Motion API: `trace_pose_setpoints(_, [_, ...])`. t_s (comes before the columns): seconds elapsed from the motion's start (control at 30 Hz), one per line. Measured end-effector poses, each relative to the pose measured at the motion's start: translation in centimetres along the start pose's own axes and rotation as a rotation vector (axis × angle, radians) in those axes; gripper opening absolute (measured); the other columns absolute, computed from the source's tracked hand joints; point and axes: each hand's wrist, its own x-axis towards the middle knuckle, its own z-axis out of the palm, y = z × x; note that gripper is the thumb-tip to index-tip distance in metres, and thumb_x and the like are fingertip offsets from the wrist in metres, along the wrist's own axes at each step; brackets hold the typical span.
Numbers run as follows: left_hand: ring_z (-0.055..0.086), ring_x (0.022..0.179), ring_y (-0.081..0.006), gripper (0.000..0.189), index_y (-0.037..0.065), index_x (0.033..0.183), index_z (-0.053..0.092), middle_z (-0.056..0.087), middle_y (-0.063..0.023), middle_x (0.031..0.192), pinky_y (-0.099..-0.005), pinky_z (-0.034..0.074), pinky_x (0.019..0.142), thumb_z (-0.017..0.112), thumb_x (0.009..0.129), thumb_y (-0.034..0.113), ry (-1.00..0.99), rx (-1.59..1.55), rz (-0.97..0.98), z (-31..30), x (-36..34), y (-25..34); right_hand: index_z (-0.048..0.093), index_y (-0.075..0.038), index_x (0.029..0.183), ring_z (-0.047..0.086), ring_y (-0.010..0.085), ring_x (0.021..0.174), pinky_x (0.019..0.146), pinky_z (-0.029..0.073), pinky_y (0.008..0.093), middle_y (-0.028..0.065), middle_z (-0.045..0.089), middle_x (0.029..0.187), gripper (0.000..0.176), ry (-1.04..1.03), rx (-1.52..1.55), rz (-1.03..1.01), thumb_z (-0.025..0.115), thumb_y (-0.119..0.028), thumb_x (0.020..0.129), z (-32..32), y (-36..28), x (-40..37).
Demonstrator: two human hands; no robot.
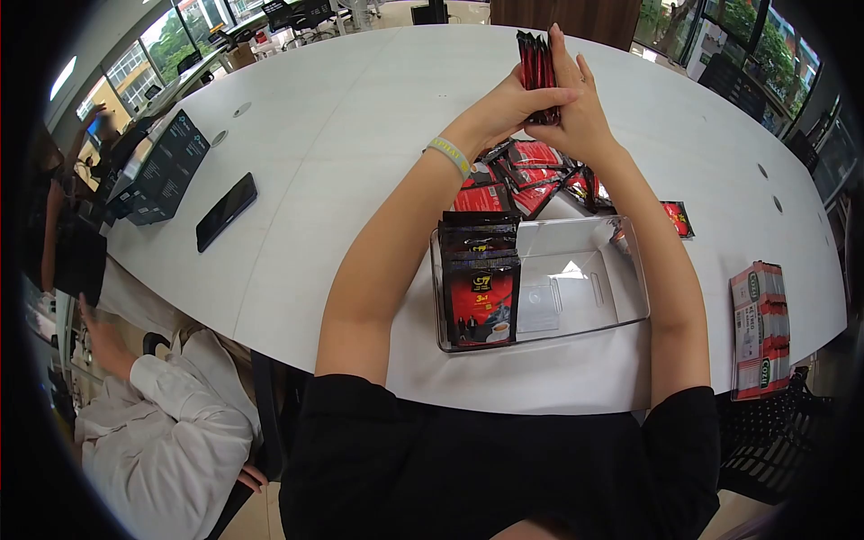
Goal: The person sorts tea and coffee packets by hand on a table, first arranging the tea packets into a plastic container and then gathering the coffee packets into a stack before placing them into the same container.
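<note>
Above the far side of the table, both my hands hold an upright stack of red-and-black coffee sachets (537,67). My left hand (511,101), with a wristband below it, closes on the stack from the left, its thumb across the front. My right hand (583,115) presses flat against the stack's right side, fingers pointing up. Beneath my hands lies a loose pile of similar sachets (533,173). Nearer to me, a clear plastic tray (580,286) holds a row of upright sachets (481,297) marked G7 3in1 at its left end.
A phone (227,211) and a dark box (166,175) are on the table's left. One sachet (677,219) lies beyond my right forearm. A pink-and-red package (760,328) sits at the right edge. A person in a light sleeve (184,405) sits to my left.
</note>
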Motion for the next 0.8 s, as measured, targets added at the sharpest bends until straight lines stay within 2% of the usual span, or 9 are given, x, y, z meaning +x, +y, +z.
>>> trace_pose_setpoints(0.1, [0.057,0.089,-0.0141,0.036,0.003,0.108,0.051,0.056,-0.0064,0.098,-0.0276,0.049,0.075,0.065,0.077,0.015,0.025,0.074,0.081,0.0,0.2,-0.1,0.005,-0.004,0.139,0.027,0.0282,0.128,0.104,0.013,0.0491,0.0159,0.018,0.142,0.116,-0.04,-0.021,-0.015,0.075,-0.038,0.052,-0.6,0.0,0.5])
trace_pose_setpoints(0.23, [0.058,0.084,-0.0127,0.038,0.002,0.107,0.051,0.057,-0.0071,0.094,-0.0264,0.049,0.073,0.067,0.074,0.013,0.002,0.063,-0.077,-1.3,-0.4,1.5,0.004,-0.008,0.14,0.026,0.0292,0.129,0.106,0.011,0.0437,0.0141,0.021,0.142,0.115,-0.208,0.017,0.115,0.076,-0.032,0.053,-2.7,-1.0,1.6])
trace_pose_setpoints(0.3, [0.058,0.082,-0.0124,0.04,0.001,0.108,0.05,0.057,-0.0076,0.093,-0.0261,0.049,0.073,0.067,0.073,0.011,-0.005,0.07,-0.148,-1.9,-1.2,2.7,0.004,-0.011,0.14,0.025,0.0262,0.13,0.107,0.011,0.0387,0.0138,0.022,0.142,0.116,-0.182,0.41,0.1,0.079,-0.024,0.052,-3.9,-0.8,2.2])
trace_pose_setpoints(0.37, [0.059,0.081,-0.0123,0.045,0.0,0.11,0.049,0.058,-0.0083,0.094,-0.0249,0.049,0.073,0.068,0.07,0.008,-0.198,0.162,-0.188,-1.6,-1.9,4.1,0.008,-0.01,0.14,0.023,0.0287,0.13,0.106,0.015,0.0383,0.0151,0.028,0.139,0.122,-0.174,0.447,0.09,0.084,-0.032,0.046,-5.8,-1.2,2.8])
trace_pose_setpoints(0.5, [0.056,0.094,-0.0163,0.066,-0.001,0.119,0.044,0.056,-0.0102,0.104,-0.0283,0.045,0.085,0.073,0.061,0.009,-0.361,0.297,-0.118,-0.1,-2.8,6.2,0.013,-0.012,0.14,0.033,0.0258,0.125,0.104,0.02,0.0363,0.014,0.037,0.133,0.116,-0.28,0.584,0.051,0.084,-0.021,0.048,-8.5,-2.0,3.0])
trace_pose_setpoints(0.57, [0.053,0.098,-0.0174,0.08,-0.001,0.126,0.036,0.054,-0.0112,0.108,-0.03,0.042,0.089,0.075,0.056,0.01,-0.348,0.351,-0.097,0.7,-3.5,7.4,0.018,-0.013,0.14,0.041,0.0207,0.114,0.099,0.027,0.0343,0.008,0.044,0.124,0.108,-0.356,0.709,0.051,0.081,-0.013,0.052,-9.6,-2.3,3.3])
trace_pose_setpoints(0.67, [0.052,0.099,-0.0177,0.11,-0.003,0.134,0.012,0.05,-0.0153,0.108,-0.0239,0.041,0.081,0.081,0.051,0.019,-0.415,0.651,-0.017,1.4,-3.8,8.3,0.043,-0.008,0.124,0.049,0.0141,0.098,0.094,0.032,0.0308,0.0033,0.055,0.1,0.077,-0.366,0.639,0.028,0.077,-0.003,0.055,-11.3,-4.5,3.7])
trace_pose_setpoints(0.73, [0.051,0.099,-0.0172,0.108,0.001,0.135,0.012,0.05,-0.0126,0.109,-0.0258,0.041,0.084,0.079,0.051,0.015,-0.424,0.671,-0.029,2.3,-4.4,8.8,0.057,-0.004,0.099,0.054,0.0096,0.085,0.086,0.039,0.027,0.0019,0.06,0.086,0.048,-0.429,0.637,0.01,0.074,0.0,0.054,-11.5,-5.0,4.0])
trace_pose_setpoints(0.8, [0.049,0.102,-0.0176,0.109,0.006,0.138,0.008,0.048,-0.0109,0.114,-0.0277,0.039,0.088,0.076,0.052,0.009,-0.475,0.705,-0.001,2.9,-4.6,9.6,0.057,-0.004,0.098,0.054,0.0089,0.082,0.081,0.041,0.0254,0.002,0.061,0.085,0.046,-0.403,0.647,0.03,0.073,-0.001,0.055,-11.7,-6.0,3.9])
